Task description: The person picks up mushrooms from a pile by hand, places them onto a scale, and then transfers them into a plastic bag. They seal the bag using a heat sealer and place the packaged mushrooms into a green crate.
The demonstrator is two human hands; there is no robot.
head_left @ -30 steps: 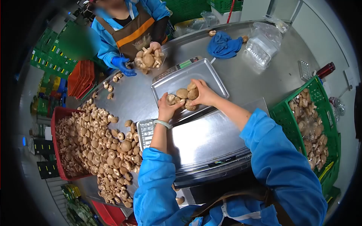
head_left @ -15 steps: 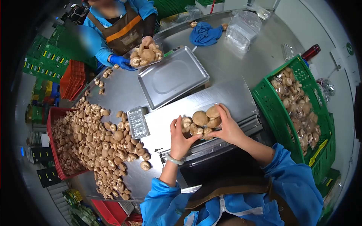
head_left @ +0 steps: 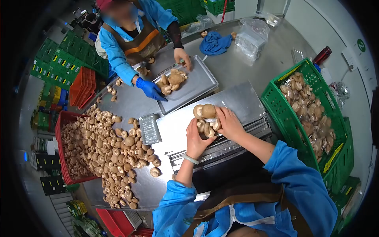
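Observation:
A tight cluster of brown shiitake mushrooms (head_left: 206, 112) is between my two hands, above the wrapping machine's pale metal plate (head_left: 173, 124). My left hand (head_left: 196, 140) grips its near left side, thumb against the lower mushrooms. On the right side, my right hand (head_left: 231, 125) presses inward with curved fingers. Pale stems show at the near end and round caps at the far end. Any tray beneath the mushrooms is hard to make out. Left of the plate lies a clear plastic tray (head_left: 150, 129).
Loose mushrooms (head_left: 122, 150) spill from a red crate (head_left: 59, 148) at left. Opposite, a co-worker's blue-gloved hand (head_left: 151, 89) and bare hand are at mushrooms on a metal tray (head_left: 189, 91). A green crate (head_left: 290, 130) of wrapped mushrooms stands right. A blue cloth (head_left: 215, 42) lies behind.
The mushrooms between my hands have turned and moved slightly away from me, caps now at the far end. The co-worker has lowered the held mushrooms onto the metal tray.

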